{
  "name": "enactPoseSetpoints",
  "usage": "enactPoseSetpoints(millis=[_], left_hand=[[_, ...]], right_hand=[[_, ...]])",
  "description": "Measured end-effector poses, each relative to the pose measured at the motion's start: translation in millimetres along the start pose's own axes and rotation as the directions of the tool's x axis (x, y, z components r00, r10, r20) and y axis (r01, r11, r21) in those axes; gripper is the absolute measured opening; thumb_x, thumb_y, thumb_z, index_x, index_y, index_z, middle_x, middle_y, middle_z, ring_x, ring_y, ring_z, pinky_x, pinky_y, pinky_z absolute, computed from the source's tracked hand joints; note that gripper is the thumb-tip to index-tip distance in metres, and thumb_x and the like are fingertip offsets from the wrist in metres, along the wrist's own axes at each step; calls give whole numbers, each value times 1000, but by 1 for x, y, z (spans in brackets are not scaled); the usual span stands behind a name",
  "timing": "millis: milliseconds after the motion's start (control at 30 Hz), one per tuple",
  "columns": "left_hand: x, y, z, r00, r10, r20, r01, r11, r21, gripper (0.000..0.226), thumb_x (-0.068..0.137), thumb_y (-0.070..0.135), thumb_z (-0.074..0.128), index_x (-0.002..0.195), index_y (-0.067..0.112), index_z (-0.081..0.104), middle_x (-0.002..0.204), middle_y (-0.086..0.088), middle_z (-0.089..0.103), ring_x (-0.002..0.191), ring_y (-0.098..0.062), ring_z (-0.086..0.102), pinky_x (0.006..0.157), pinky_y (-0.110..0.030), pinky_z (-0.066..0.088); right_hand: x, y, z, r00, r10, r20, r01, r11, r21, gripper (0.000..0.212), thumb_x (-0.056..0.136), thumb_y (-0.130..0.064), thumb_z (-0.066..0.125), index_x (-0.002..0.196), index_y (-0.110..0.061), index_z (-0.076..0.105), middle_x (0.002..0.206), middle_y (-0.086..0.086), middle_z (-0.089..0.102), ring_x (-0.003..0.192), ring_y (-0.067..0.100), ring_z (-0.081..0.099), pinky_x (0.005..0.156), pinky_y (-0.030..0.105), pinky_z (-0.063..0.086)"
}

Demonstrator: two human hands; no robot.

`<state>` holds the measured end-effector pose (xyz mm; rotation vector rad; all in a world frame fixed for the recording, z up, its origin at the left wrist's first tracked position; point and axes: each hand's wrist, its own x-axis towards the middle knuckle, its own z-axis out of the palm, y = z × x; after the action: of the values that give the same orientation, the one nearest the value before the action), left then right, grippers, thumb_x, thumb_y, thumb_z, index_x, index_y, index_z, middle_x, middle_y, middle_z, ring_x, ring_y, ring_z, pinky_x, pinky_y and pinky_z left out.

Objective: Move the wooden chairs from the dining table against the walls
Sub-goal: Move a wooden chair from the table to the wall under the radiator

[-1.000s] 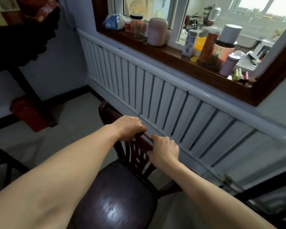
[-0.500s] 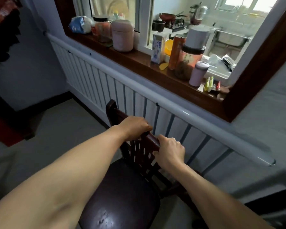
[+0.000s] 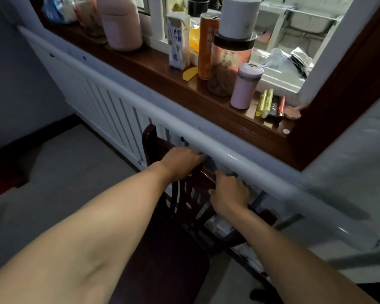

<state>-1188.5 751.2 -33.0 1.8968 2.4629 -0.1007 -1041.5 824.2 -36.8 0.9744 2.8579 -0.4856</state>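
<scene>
A dark wooden chair with a glossy seat stands in front of me, its slatted backrest right up against the white radiator cover under the window. My left hand grips the top rail of the backrest. My right hand grips the same rail a little further right. Both forearms reach over the seat and hide part of it. The chair's legs are out of sight.
A white rounded ledge runs above the radiator cover. The brown windowsill above holds jars, a milk carton, a lilac cup and small items. Grey floor lies to the left.
The chair has moved forward with both hands on it, and its backrest now sits under the white ledge against the radiator cover. My view has closed in on the windowsill.
</scene>
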Motion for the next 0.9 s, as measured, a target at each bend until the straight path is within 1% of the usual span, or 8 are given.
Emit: enactPoseSetpoints(millis=[133,233,333,467,633,700,833,900], left_hand=[[9,-1,5,1000,-29,4,29,999,14,33,83,15,65,115,12,56,107,-9,64,96,-28,61,66,-33,43],[12,-5,7,999,-42,-10,42,998,37,37,84,16,65,119,13,54,113,-8,63,102,-27,59,73,-35,47],[14,-8,12,997,-57,-47,59,998,37,33,87,14,60,120,14,54,113,-8,63,102,-27,60,72,-35,47],[12,-9,18,987,-102,-127,95,994,-58,34,94,11,48,127,18,51,119,-6,62,105,-26,59,75,-40,52],[9,-8,20,980,-118,-163,102,990,-99,38,94,12,46,132,18,48,127,-5,59,115,-24,55,78,-40,52],[8,-6,21,979,-128,-160,111,988,-112,39,95,12,46,134,18,46,131,-5,56,119,-24,52,82,-39,52],[4,-2,24,973,-158,-171,142,985,-102,41,95,17,47,136,17,42,135,-7,52,124,-23,47,97,-35,43],[1,1,24,972,-171,-159,161,984,-77,45,95,17,48,139,16,37,140,-6,47,129,-23,42,104,-36,38]], right_hand=[[2,3,2,999,-10,-52,12,999,52,44,87,-21,62,126,-11,43,108,13,65,94,30,64,68,35,46],[6,1,5,995,-16,-100,17,1000,8,39,90,-20,59,124,-9,44,110,13,64,95,29,64,69,36,47],[13,1,9,993,-23,-119,17,999,-45,41,93,-18,54,131,-9,40,113,13,64,96,29,64,69,38,49],[19,1,13,989,-9,-149,-8,994,-111,34,96,-15,50,128,-8,43,114,15,62,98,29,63,72,40,51],[19,-1,18,982,9,-187,-30,994,-109,36,97,-14,45,132,-9,39,120,15,58,104,30,60,75,43,51],[17,-3,20,985,32,-167,-51,992,-111,44,95,-14,49,136,-9,33,126,16,55,110,30,56,79,43,49],[12,-6,23,995,64,-77,-75,985,-156,80,80,-27,71,141,-9,22,140,16,41,127,30,41,96,44,40],[11,-6,21,997,61,-54,-69,985,-157,84,78,-30,72,141,-8,21,142,17,38,129,31,37,100,45,38]])
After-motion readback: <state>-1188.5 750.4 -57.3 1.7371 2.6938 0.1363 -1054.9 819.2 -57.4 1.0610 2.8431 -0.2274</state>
